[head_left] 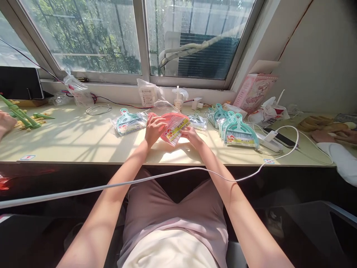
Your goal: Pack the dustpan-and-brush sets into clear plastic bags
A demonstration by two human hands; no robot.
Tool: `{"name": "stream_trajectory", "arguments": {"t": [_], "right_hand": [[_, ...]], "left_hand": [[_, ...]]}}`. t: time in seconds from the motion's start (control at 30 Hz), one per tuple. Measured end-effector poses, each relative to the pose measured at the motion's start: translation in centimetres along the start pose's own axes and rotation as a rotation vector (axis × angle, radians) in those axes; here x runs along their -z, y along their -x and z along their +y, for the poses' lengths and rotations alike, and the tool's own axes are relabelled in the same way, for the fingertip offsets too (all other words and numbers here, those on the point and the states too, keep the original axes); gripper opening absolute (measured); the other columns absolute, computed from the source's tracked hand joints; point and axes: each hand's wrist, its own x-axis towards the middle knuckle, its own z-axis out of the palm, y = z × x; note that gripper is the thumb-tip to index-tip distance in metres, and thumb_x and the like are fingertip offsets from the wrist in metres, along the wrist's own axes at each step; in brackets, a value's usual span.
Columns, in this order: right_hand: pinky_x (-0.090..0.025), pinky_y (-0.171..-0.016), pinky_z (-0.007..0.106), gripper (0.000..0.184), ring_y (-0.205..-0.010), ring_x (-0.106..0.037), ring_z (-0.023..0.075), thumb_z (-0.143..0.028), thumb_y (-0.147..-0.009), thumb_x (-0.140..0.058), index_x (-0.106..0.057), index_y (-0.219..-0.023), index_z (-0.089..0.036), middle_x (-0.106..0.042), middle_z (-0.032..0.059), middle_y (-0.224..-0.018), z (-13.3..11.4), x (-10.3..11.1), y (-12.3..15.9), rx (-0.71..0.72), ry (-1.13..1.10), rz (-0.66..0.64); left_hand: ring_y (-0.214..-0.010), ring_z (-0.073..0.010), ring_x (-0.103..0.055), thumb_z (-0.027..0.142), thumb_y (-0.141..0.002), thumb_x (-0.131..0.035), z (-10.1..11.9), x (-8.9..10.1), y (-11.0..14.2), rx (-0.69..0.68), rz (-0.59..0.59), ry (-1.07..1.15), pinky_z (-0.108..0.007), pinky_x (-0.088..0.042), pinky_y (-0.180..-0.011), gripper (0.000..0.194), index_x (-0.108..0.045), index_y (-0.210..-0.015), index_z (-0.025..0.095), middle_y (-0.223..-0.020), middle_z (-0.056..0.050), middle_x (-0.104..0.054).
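Note:
A pink dustpan and brush set (pixel 175 128), with white bristles and a yellow label, is tilted above the table between my hands. My left hand (pixel 155 129) is closed on its handle end, and my right hand (pixel 191 135) grips its lower right edge by the label. Left of my hands, a teal dustpan set (pixel 128 122) lies in clear wrapping. Just behind my right hand is another wrapped set (pixel 197 121) with dark bristles. Further right, several teal dustpan sets (pixel 240 131) lie overlapping in a pile.
A white cable (pixel 178 170) crosses in front of my forearms. At right are a power strip (pixel 269 142), a phone (pixel 281 137) and a pink box (pixel 256 91). Another person's hand (pixel 7 124) is at far left near green stalks (pixel 23 116); other hands (pixel 329 128) show at far right.

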Motion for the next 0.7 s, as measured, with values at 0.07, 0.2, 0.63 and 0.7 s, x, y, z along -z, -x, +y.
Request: {"name": "stream_trajectory", "arguments": {"t": [0.07, 0.2, 0.63, 0.7], "right_hand": [[-0.067, -0.105, 0.063, 0.038, -0.108, -0.08, 0.038, -0.029, -0.07, -0.094, -0.075, -0.102, -0.03, -0.083, 0.0062, -0.102, 0.1, 0.0, 0.0, 0.019, -0.008, -0.002], [-0.066, -0.109, 0.06, 0.04, -0.115, -0.079, 0.037, -0.03, -0.072, -0.095, -0.074, -0.106, -0.031, -0.084, 0.006, -0.108, 0.1, -0.2, 0.1, 0.082, -0.046, 0.019], [-0.061, -0.12, 0.054, 0.037, -0.125, -0.078, 0.0298, -0.027, -0.081, -0.082, -0.061, -0.111, -0.028, -0.083, 0.0067, -0.115, 1.6, 1.4, -2.0, 0.167, -0.142, 0.441], [-0.061, -0.121, 0.052, 0.035, -0.128, -0.078, 0.0286, -0.026, -0.081, -0.078, -0.058, -0.109, -0.029, -0.082, 0.0061, -0.116, 1.6, 2.3, -2.7, 0.135, -0.155, 0.548]], "left_hand": [[-0.147, -0.0342, -0.064, 0.035, -0.102, -0.077, 0.7, -0.2, 0.0, 0.005, 0.04, 0.05, -0.061, -0.021, -0.144, 0.011, -0.086, -0.105, 0.029, -0.143, -0.008, -0.079], [-0.175, -0.0394, -0.029, 0.05, -0.091, -0.091, 1.6, -0.1, -0.3, 0.288, 0.397, 0.187, -0.061, -0.009, -0.146, 0.071, -0.067, -0.155, 0.028, -0.182, -0.015, -0.043], [-0.148, -0.0413, -0.066, 0.033, -0.079, -0.093, 6.7, -6.5, -3.0, 0.771, -0.151, 1.384, -0.062, -0.052, -0.126, 0.086, -0.063, -0.16, 0.028, -0.148, -0.013, -0.077], [-0.147, -0.0438, -0.067, 0.038, -0.077, -0.097, 7.1, -6.9, -2.9, 0.762, -0.277, 1.389, -0.065, -0.051, -0.125, 0.087, -0.065, -0.158, 0.028, -0.155, -0.016, -0.073]]}}
